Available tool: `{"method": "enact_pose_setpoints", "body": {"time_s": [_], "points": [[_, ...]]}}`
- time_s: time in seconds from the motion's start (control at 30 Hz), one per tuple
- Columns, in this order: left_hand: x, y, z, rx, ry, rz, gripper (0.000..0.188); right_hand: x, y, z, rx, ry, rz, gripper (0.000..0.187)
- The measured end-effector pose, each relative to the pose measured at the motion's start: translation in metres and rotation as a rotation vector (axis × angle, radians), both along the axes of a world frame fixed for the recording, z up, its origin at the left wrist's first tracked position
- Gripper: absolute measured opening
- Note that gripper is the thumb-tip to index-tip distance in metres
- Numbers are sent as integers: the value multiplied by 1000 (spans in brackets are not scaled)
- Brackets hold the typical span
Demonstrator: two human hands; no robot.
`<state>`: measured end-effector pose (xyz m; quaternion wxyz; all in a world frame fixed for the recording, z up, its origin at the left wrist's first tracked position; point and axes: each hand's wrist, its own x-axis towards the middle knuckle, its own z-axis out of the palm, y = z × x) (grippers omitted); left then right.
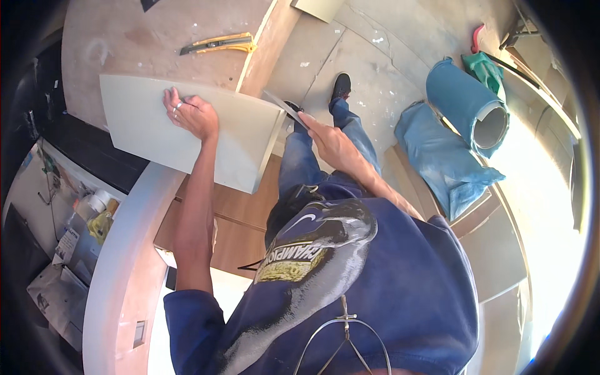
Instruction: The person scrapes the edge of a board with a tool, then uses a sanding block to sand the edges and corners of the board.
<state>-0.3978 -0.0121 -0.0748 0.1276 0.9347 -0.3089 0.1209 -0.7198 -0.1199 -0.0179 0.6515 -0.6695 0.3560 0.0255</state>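
A pale, off-white rectangular panel [240, 134] lies over the near edge of a worn wooden worktop [144, 40]. My left hand [192, 115], with a ring on one finger, presses down on the panel's upper face with its fingers bent. At the panel's right end, my right hand [337, 147] grips a thin, flat grey strip [280, 105]. That strip slants up past the panel's corner; its exact kind I cannot make out. Beyond the panel, a yellow utility knife [219, 44] rests on the worktop, touched by neither hand.
On the right stand a blue-wrapped roll [465, 103], a crumpled blue plastic bag [440, 162] and a green bag [484, 72]. Wooden drawers [240, 219] sit below the panel. Assorted supplies [94, 212] fill a space at left. My shoes are on the marked floor [375, 56].
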Motion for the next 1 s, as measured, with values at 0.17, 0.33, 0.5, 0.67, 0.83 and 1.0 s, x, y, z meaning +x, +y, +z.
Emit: {"method": "enact_pose_setpoints", "body": {"time_s": [0.17,0.33,0.5,0.67,0.83,1.0], "points": [[1,6,1,18,0,29,43,-11,2,20,-37,-10,21,47],[4,7,-2,-4,-12,1,43,5,-4,-25,-15,11,23,49],[1,10,-2,6,-4,13,43,9,-10,-37,192,64,-288,54],[6,8,-4,-9,-34,-14,43,41,-2,-40,365,-59,-116,50],[7,11,-3,-15,12,-15,43,25,9,-41,198,-94,-134,44],[9,14,-4,-10,-32,10,44,36,1,-32,202,30,-54,39]]}}
